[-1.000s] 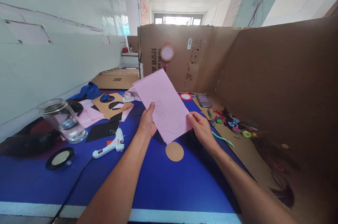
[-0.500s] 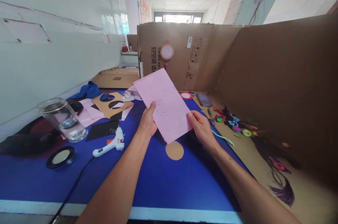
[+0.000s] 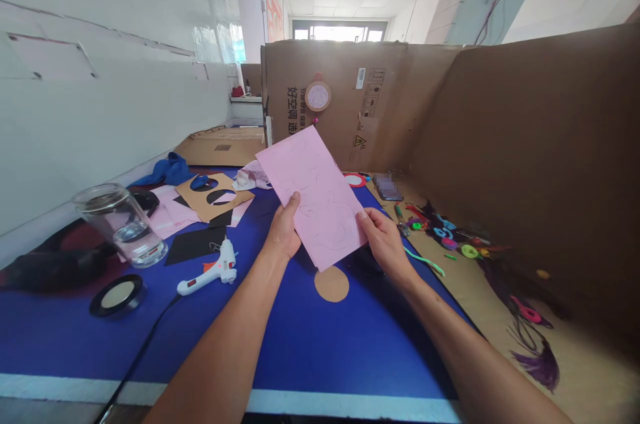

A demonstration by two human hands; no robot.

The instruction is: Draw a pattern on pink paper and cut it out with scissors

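Both hands hold a pink sheet of paper (image 3: 320, 204), tilted up above the table, with faint pencil-like lines on its face. A second edge shows along its side, so there may be more than one sheet. My left hand (image 3: 286, 227) grips the left edge, thumb on top and fingers behind. On the lower right edge, my right hand (image 3: 385, 237) pinches with its thumb in front. Below the paper's bottom corner, a round brown cardboard disc (image 3: 332, 285) lies flat on the blue table.
A white glue gun (image 3: 213, 272) with a cord, a glass jar of water (image 3: 133, 234) and a black tape roll (image 3: 117, 295) are at left. Cut cardboard (image 3: 220, 209) lies behind them. Colourful cords and tassels (image 3: 445, 234) spread at right. Tall cardboard walls (image 3: 390, 111) stand behind.
The pink paper and both hands have shifted very slightly in view, and the sheet's face has turned a little. The grip of both hands is the same.
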